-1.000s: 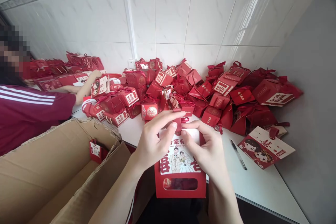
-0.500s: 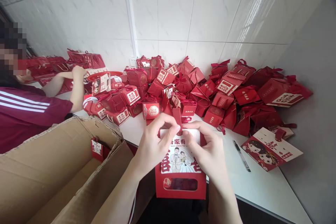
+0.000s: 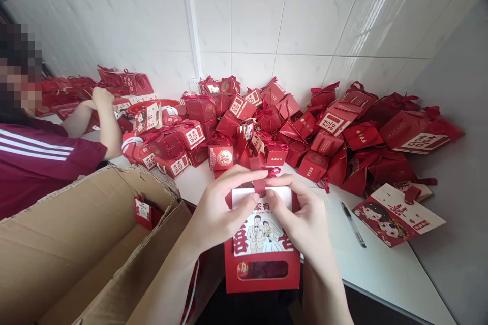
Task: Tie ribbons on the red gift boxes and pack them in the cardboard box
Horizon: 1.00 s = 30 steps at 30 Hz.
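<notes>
In the middle front, a red gift box with a white flap showing a cartoon bride and groom is held upright between both hands. A slot near its bottom shows something dark red inside. My left hand grips the upper left, thumb on the flap and fingers over the top edge. My right hand grips the upper right the same way. Between the two thumbs, a red strap stands up from the box's top. Behind the box, the fingertips hide part of the top.
Many red gift boxes are heaped along the wall. A pen and a cartoon-printed box lie at right on the white table. An open cardboard carton at left holds a small red box. A co-worker sits beyond it.
My left fingers have gone from pinching at the strap to lying along the box's top edge, the thumb on the flap. The co-worker's hand has drawn back left.
</notes>
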Each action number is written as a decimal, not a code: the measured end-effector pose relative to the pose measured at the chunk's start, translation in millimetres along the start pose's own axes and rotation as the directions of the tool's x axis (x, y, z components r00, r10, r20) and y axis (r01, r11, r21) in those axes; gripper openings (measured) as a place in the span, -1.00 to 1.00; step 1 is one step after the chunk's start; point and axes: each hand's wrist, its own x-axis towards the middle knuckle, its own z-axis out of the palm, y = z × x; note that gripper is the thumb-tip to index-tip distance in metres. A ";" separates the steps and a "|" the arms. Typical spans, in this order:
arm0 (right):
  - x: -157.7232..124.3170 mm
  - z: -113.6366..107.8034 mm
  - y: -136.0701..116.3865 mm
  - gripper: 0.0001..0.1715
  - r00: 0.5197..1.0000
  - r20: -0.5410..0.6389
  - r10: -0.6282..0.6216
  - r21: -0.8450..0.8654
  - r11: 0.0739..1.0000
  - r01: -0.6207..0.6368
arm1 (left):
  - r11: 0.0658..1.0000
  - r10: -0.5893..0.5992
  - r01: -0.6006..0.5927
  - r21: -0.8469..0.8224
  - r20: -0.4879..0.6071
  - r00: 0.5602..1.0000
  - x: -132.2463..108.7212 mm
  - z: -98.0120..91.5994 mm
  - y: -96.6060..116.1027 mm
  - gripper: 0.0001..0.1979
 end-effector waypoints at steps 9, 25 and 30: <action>-1.3 0.9 -4.3 -0.92 0.999 -0.015 -0.046 0.000 0.999 0.046 | 0.997 -0.065 0.065 -0.050 0.008 0.998 -2.1 -1.7 0.8 -0.69; -4.2 1.0 -6.6 -0.94 0.999 -0.005 -0.044 0.036 0.998 0.044 | 0.996 -0.048 0.049 -0.078 0.006 0.999 -5.7 -2.2 2.0 -0.71; -4.9 2.4 -6.3 -0.92 0.997 -0.034 -0.071 0.053 0.996 0.073 | 0.996 0.035 -0.035 -0.086 0.005 0.999 -7.1 -1.6 2.6 -0.70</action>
